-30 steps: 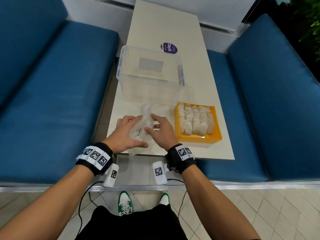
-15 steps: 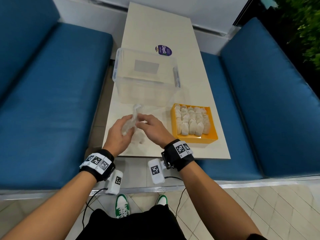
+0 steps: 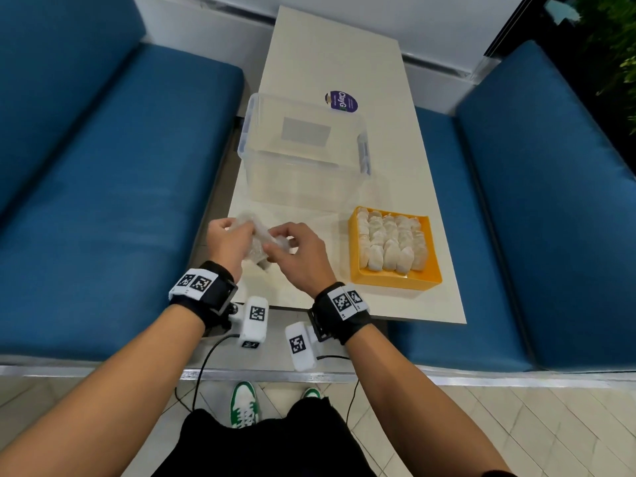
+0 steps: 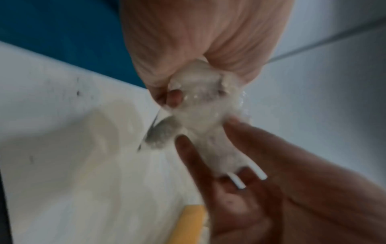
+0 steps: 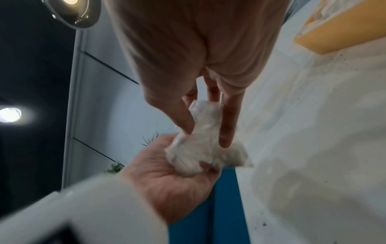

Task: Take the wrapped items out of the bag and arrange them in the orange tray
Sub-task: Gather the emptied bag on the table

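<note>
Since a moment ago, both hands have crumpled the clear bag between them at frame centre above the tabletop; left hand and right hand both grip it. Wrapped items fill the orange tray, lower right.

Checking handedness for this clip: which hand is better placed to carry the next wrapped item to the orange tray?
Probably the right hand: it is nearer the orange tray, which lies on its side, and its fingers already pinch the bag. The left hand grips the bunched bag, farther away.
</note>
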`<state>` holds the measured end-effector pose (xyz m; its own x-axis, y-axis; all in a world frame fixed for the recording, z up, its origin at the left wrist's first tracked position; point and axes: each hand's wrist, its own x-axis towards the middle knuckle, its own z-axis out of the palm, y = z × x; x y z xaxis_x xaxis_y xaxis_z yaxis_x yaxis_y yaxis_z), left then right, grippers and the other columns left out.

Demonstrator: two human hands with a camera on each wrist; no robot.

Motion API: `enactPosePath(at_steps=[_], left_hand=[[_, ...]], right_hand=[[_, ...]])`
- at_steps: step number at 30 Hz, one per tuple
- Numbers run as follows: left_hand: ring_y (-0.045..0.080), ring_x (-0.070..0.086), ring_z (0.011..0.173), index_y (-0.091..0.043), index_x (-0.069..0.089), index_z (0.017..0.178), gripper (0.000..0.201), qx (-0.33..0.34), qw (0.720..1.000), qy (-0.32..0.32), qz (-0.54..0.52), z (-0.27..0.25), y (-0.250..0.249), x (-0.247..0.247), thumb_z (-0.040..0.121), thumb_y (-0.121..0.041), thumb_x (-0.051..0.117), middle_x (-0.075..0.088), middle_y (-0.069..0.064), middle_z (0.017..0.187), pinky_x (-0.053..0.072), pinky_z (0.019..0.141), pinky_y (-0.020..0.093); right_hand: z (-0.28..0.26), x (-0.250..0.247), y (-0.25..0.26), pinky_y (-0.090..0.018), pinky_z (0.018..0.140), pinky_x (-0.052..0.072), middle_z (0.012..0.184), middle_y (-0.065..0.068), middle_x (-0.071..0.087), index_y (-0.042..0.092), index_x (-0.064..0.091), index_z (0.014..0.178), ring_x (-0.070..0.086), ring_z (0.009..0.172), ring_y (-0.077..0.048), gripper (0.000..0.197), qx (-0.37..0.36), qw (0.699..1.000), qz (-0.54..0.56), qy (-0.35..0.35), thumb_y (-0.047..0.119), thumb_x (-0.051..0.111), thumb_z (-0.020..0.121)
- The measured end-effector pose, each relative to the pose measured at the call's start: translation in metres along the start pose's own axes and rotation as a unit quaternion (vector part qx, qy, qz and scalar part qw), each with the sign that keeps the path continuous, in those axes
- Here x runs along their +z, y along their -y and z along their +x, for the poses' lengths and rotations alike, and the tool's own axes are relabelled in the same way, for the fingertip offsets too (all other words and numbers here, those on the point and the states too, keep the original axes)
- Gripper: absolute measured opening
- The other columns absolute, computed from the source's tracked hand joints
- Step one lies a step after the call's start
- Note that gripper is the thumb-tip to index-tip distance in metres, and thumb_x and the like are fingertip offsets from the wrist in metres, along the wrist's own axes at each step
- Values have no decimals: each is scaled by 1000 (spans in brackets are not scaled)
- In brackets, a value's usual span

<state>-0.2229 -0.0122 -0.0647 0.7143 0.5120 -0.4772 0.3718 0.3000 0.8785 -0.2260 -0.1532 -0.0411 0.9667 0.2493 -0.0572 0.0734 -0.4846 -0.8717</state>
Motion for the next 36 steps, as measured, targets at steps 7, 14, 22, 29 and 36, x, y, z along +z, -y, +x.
enactPosePath(at_steps=[7,14,22,29,36], left_hand=[[25,64,99,-32,53,113,28,-6,997,29,-66,-32,-3,18,86,-25,54,63,-2,107,53,84,45],[20,70,101,-35,53,134,34,69,991,78,-83,-59,22,40,101,-35,63,67,3,120,61,78,39],[29,70,112,-43,61,115,21,142,989,-5,-39,-79,38,33,104,-29,51,67,2,126,62,85,55],[36,68,95,-48,62,97,18,130,987,-88,37,-71,55,-10,94,-34,51,69,3,110,49,70,41],[30,64,98,-29,65,84,30,42,982,-181,13,-54,93,-89,69,-48,48,68,0,96,52,92,48]], right_hand=[[-6,-6,-8,-39,93,56,116,-1,62,24,72,118,61,106,-15,35,-54,998,11,32,20,77,83],[-13,-23,-15,-42,95,54,125,-1,65,19,68,123,61,111,-19,36,-65,994,1,84,14,59,88],[-24,-32,-26,-29,88,57,125,8,67,22,65,127,66,104,-5,32,-65,986,75,132,24,64,96],[-34,-26,-45,-20,78,53,111,6,69,24,72,112,65,88,-4,30,-59,986,98,124,7,62,89],[-79,-8,-91,-34,82,59,99,11,75,30,74,98,70,92,-15,22,41,984,89,148,11,65,91]])
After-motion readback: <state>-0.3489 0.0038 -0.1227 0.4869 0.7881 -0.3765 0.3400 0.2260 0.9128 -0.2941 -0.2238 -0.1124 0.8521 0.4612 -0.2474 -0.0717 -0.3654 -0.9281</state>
